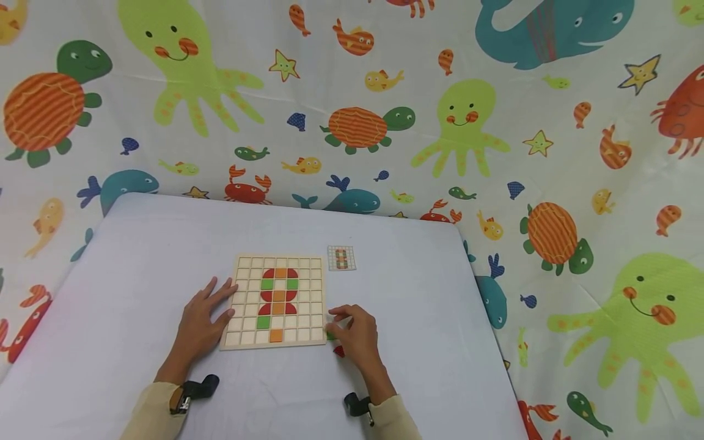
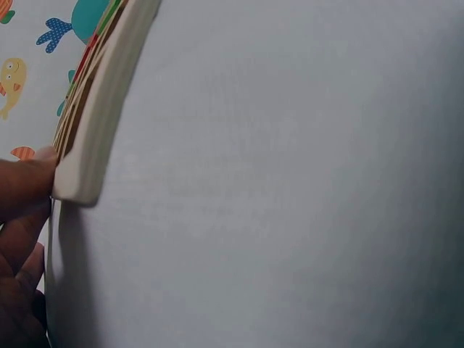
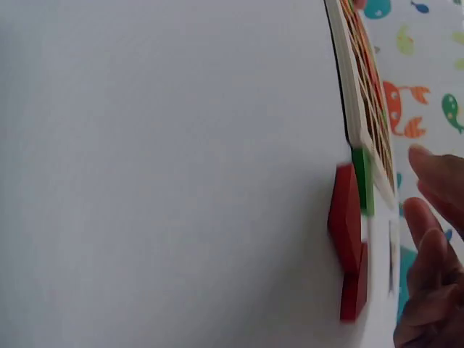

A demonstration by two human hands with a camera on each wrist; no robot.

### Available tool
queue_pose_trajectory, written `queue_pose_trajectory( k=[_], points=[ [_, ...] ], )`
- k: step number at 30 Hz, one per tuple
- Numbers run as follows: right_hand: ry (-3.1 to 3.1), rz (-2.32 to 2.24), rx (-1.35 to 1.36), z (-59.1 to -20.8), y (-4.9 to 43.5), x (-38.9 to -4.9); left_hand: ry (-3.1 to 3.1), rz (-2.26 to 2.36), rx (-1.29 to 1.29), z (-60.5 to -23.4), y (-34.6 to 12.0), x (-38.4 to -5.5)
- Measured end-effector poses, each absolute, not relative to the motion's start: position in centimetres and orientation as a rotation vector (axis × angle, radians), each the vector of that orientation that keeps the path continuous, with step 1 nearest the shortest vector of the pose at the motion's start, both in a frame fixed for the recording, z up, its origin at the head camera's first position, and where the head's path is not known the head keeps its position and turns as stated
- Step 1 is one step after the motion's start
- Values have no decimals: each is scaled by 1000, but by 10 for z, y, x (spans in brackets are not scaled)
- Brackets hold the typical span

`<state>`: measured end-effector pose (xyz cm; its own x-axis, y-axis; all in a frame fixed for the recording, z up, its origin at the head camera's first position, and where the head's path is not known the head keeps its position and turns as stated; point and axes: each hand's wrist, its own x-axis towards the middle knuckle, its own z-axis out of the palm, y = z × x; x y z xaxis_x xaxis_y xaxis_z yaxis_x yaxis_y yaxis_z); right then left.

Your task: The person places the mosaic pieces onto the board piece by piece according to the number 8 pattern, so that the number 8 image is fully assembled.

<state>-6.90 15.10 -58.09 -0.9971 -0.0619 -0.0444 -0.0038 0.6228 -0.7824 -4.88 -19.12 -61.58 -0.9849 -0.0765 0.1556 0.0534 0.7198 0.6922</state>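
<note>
Two bare hands, the left hand [image 1: 200, 321] and the right hand [image 1: 356, 333], emerge from long beige sleeves [image 1: 151, 412] at the table's near edge. A small black camera mount [image 1: 195, 389] is strapped to each wrist, the left showing a brown band.

You are looking at a pale tabletop [image 1: 137, 256] lying under everything. A small pattern card [image 1: 341, 258] is sitting on it, just beyond the far right corner of the wooden grid. A sea-creature cloth [image 1: 550, 183] with octopuses, turtles, whales and crabs is hanging behind and beside the table.
</note>
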Motion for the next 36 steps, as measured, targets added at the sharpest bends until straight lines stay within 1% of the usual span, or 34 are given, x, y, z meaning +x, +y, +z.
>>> queue_pose_trajectory(
  k=[8, 16, 23, 30, 36],
  points=[
    [2773, -1106, -142, -586, 166, -68, -2737, -1102, 7, -619, -192, -48],
    [2701, -1073, -213, -587, 170, -69, -2733, -1110, -3, -622, -192, -49],
    [2772, -1022, -241, -586, 167, -68, -2746, -1108, 13, -621, -192, -50],
    [2820, -1114, -256, -579, 153, -71, -2750, -1105, 11, -620, -192, -50],
    [2765, -1172, -338, -576, 125, -75, -2747, -1106, 12, -620, -192, -50]
  ],
)
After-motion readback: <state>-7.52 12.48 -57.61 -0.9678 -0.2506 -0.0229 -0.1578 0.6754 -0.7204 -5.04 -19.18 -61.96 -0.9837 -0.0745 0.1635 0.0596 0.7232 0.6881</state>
